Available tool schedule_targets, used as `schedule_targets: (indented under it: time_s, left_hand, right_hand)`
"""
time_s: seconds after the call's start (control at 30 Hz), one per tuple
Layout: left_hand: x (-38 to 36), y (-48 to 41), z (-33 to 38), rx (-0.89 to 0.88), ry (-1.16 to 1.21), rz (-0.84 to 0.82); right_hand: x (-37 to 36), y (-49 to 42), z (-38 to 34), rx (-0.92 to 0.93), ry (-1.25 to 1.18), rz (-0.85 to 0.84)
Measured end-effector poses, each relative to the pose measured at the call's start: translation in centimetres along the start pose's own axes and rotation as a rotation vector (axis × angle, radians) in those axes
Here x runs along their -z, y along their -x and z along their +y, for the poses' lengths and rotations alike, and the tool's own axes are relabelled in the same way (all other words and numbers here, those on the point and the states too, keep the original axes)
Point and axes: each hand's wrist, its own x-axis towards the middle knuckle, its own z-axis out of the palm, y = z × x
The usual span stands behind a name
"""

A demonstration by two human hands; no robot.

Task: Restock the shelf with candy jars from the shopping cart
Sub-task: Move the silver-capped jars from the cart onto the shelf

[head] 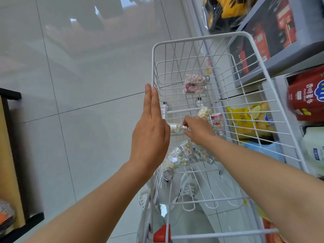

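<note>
Head view: one white wire shopping cart [201,36] holds clear cylindrical candy jars [217,120] with ribbed silver metal caps [207,78]: two pink-filled jars [195,79] at the far end, two just beyond the right grip [198,130], one held jar [176,128], and a near cluster [180,155] too overlapped to count. The right grip pinches the held jar's cap inside the cart, near its left wall. The left grip [149,130], fingers straight and pressed together, stands flat at that wall, and one grey shelf [280,64] stands just right of the cart.

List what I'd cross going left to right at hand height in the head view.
Wooden counter with black edge → left hand, flat beside white wire cart → clear candy jar with silver cap → right hand pinching it → yellow crisp bag → red snack bag.
</note>
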Motion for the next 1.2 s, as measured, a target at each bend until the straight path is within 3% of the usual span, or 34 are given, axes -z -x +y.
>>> schedule_targets:
  time_s: [0.13, 0.23, 0.43, 0.57, 0.63, 0.7, 0.77, 0.87, 1.03, 1.2]
  left_hand:
    - [0.4, -0.1, 0.2, -0.015, -0.071, 0.018]
    - [0.9, -0.6, 0.6, -0.073, -0.243, 0.010]
    - [1.3, -2.3, 3.6, -0.138, -0.440, -0.172]
    - [1.7, -3.1, 4.7, -0.088, -0.354, -0.129]
    - [1.8, -3.3, 4.5, -0.091, -0.353, -0.085]
    - [1.8, -3.3, 4.0, -0.099, -0.360, -0.045]
    - [1.5, -3.2, 3.2, -0.123, -0.340, 0.012]
    - [1.0, -3.1, 2.2, -0.152, -0.293, 0.076]
    - [0.4, -3.0, 1.1, -0.162, -0.251, 0.111]
    - [0.0, -2.9, 0.7, -0.167, -0.219, 0.131]
  right_hand:
    - [3.2, 1.4, 0.7, -0.042, -0.501, 0.058]
    - [7.3, 2.4, 0.6, -0.056, -0.737, 0.117]
    - [14.5, 3.9, -0.3, 0.094, -0.896, 0.123]
    - [16.5, 4.2, -0.7, 0.161, -0.977, 0.163]
    - [16.2, 3.8, -0.2, 0.101, -1.026, 0.163]
    - [14.9, 3.2, 0.9, -0.021, -0.943, 0.162]
    - [12.7, 2.4, 2.5, -0.107, -0.676, 0.095]
    - [9.0, 1.5, 4.1, -0.198, -0.266, -0.204]
    - [5.1, 0.7, 3.3, -0.333, -0.312, -0.426]
    - [3.1, -0.3, 3.2, -0.421, -0.247, -0.465]
